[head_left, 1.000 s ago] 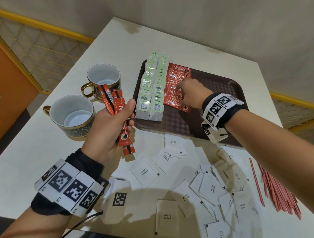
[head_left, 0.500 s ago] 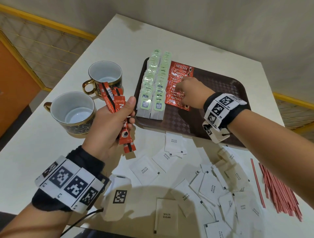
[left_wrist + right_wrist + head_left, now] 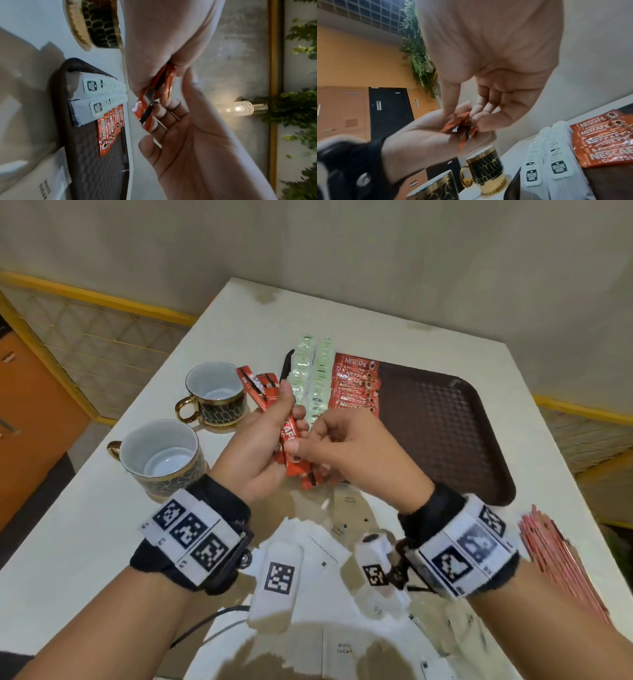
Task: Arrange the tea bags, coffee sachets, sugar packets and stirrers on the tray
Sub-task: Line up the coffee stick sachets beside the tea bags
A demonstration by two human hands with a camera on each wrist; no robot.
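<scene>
Head view: above the white table [image 3: 102,525], at the tray's [image 3: 445,440] near-left corner, the left hand [image 3: 253,453] grips a fan of red coffee sachets [image 3: 260,385]. The right hand [image 3: 352,453] pinches one of them between thumb and fingers. On the tray, two rows of tea bags [image 3: 313,378] line the left edge, a sachet row [image 3: 356,385] beside them; its right part is bare. Sugar packets [image 3: 342,648] lie on the table near the tray's front edge. Stirrers [image 3: 561,563] lie at the right edge. Two cups [image 3: 161,453] stand left.
</scene>
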